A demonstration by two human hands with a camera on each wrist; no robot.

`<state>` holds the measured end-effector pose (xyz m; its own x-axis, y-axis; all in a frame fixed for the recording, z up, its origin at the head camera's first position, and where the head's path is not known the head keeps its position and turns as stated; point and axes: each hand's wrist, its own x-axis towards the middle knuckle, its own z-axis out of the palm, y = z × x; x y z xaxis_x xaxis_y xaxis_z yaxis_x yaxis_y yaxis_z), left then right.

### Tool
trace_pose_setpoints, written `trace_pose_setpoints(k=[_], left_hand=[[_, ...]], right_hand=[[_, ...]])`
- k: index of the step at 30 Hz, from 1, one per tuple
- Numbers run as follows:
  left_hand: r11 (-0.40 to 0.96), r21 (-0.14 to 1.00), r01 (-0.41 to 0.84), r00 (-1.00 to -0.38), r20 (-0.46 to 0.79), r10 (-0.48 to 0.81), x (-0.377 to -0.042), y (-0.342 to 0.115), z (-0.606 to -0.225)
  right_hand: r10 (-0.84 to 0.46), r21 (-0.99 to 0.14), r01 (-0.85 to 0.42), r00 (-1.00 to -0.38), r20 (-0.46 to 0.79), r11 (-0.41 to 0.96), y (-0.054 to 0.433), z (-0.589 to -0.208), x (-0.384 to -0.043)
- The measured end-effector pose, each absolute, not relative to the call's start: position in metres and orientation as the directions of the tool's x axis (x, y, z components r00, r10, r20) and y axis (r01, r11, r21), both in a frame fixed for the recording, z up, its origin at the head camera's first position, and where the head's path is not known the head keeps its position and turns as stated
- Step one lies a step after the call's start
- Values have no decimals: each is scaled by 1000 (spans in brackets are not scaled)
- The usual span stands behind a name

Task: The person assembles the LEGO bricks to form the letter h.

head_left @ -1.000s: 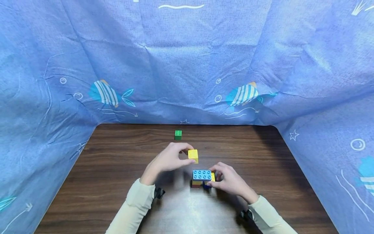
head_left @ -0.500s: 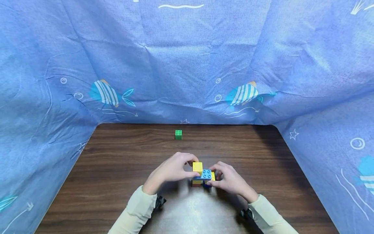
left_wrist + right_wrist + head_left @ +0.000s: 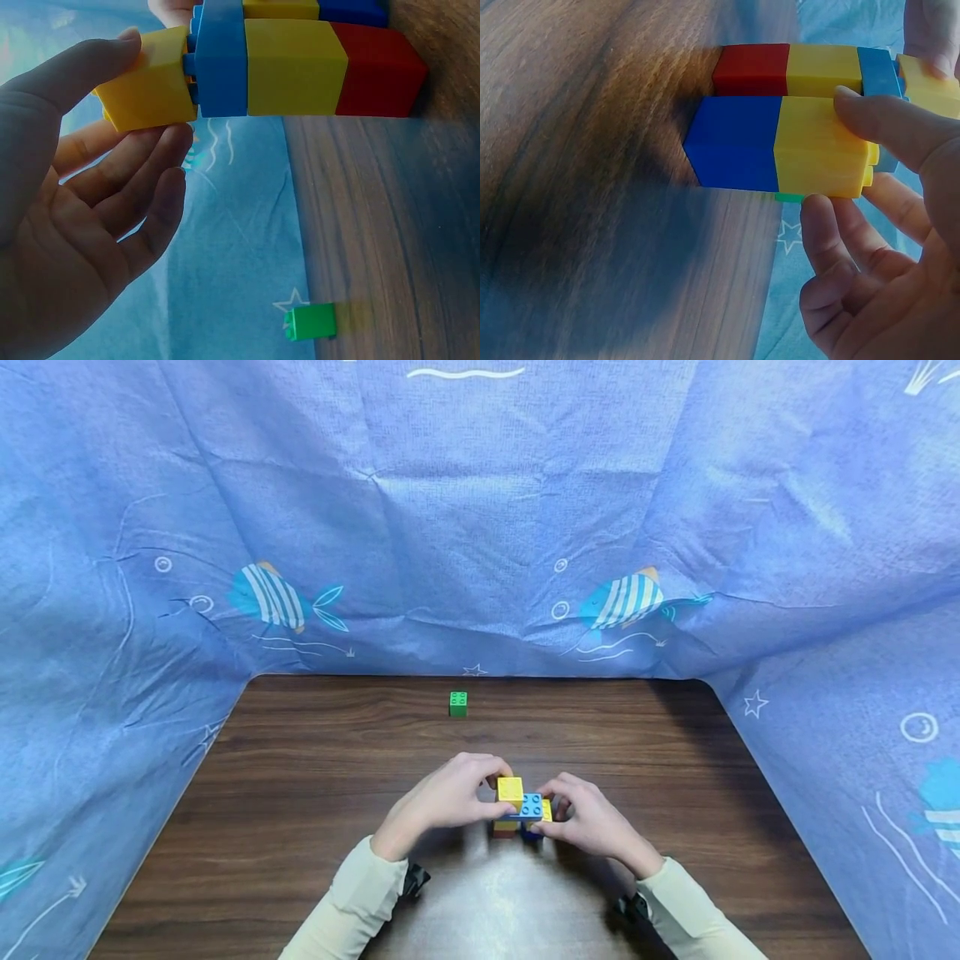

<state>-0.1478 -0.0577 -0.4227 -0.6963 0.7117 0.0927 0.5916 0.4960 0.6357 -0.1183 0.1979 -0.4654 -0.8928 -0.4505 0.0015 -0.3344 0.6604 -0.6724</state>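
My left hand (image 3: 453,793) pinches a yellow toy building block (image 3: 150,82) between thumb and fingers. That block sits slightly tilted over the left half of a light blue brick (image 3: 223,64), whose studs show in a narrow gap. Under the light blue brick, the left column has a yellow block (image 3: 296,67) on a red block (image 3: 379,71). Beside it stands a right column, a yellow block (image 3: 817,146) on a dark blue block (image 3: 735,142). My right hand (image 3: 596,827) grips this column's yellow block, whose outer studs are uncovered.
A green block (image 3: 458,705) stands apart near the far edge of the wooden table (image 3: 337,718). A blue fish-print cloth (image 3: 465,527) hangs behind the table and along both sides.
My left hand has carried its yellow block right and toward me, down onto the light blue brick's left half. In the last half second it barely shifted. My right hand has stayed put.
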Motion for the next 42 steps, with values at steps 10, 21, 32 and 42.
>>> trace_pose_setpoints(k=[10,21,32,42], left_hand=[[516,630,580,-708,77,702,-148,-56,-419],[594,534,601,-738,85,670,-140,-52,-416],[621,497,605,-747,86,659,-140,-52,-418],[669,492,558,-771,7,637,-142,-48,-419]], right_hand=[[-410,-624,-325,-912,8,710,194,-463,-121],[-386,-612,-319,-922,24,724,194,-465,-121],[-378,-638,-284,-926,-11,716,194,-468,-119],[-376,-643,-286,-927,-3,710,195,-471,-120]])
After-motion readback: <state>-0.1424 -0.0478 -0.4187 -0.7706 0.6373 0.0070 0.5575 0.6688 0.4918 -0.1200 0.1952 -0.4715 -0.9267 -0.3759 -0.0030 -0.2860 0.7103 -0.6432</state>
